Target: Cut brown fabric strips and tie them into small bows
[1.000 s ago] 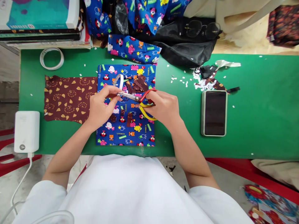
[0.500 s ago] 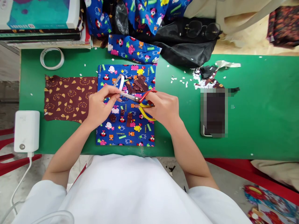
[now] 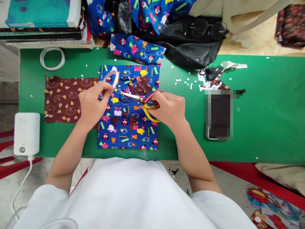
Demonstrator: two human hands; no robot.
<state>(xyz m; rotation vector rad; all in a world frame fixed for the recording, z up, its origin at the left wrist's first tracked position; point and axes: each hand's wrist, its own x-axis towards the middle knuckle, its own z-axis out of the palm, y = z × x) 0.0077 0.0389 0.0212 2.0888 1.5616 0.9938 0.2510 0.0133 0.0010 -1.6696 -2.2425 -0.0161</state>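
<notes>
Your right hand (image 3: pixel 170 109) holds the scissors (image 3: pixel 142 100), fingers closed about the red and yellow handles. The metal blades look closed or nearly so; they point left over the middle of the blue cloth (image 3: pixel 138 140). Your left hand (image 3: pixel 95 103) pinches a narrow white loop (image 3: pixel 116 79) between thumb and fingertips, above the cloth's left edge. The loop is smooth, thin-walled and tilted, apart from the scissor tips.

The blue cloth lies flat at the near edge of the green counter (image 3: pixel 267 121), printed with cartoon animals. Brown scraps (image 3: pixel 143 85) are heaped towards its far right corner; a few smaller pieces lie near its middle. A brown patterned cloth (image 3: pixel 63 100) lies to its left, frayed at the borders, partly behind your left hand.

Note a white ring (image 3: pixel 63 60) near the counter's far left corner, beneath stacked books (image 3: pixel 43 14), and a white power bank (image 3: pixel 27 133) at the left edge with its cable attached. Right of the cloth is a phone (image 3: pixel 218 116), partly pixelated; white bits (image 3: pixel 205 82) are scattered beyond it. Dark scraps litter the floor (image 3: pixel 181 181).

At the far edge, a black bag (image 3: pixel 188 47) lies slumped with glasses (image 3: pixel 209 28) on top; you cannot verify its contents from this view.
</notes>
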